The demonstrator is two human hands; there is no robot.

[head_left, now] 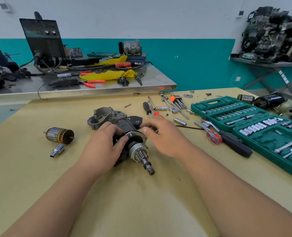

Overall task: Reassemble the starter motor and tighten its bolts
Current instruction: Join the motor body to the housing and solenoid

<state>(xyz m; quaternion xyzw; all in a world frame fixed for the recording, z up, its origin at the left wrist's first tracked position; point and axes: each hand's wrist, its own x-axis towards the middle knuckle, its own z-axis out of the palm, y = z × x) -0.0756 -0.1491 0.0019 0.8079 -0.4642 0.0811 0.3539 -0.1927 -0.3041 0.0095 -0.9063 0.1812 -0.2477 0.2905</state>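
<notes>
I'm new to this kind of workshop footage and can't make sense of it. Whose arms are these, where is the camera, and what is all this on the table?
There is no machine here. A person works bare-handed, and one camera worn on their head looks down at the yellowish table. The left hand grips a half-built starter motor, whose geared shaft points toward the camera. The right hand is at the motor's right side; blur hides whether it pinches anything. To the left lie a copper-wound armature and a loose socket. Behind the motor is a grey housing. To the right are screwdrivers and an open green socket set.
</notes>
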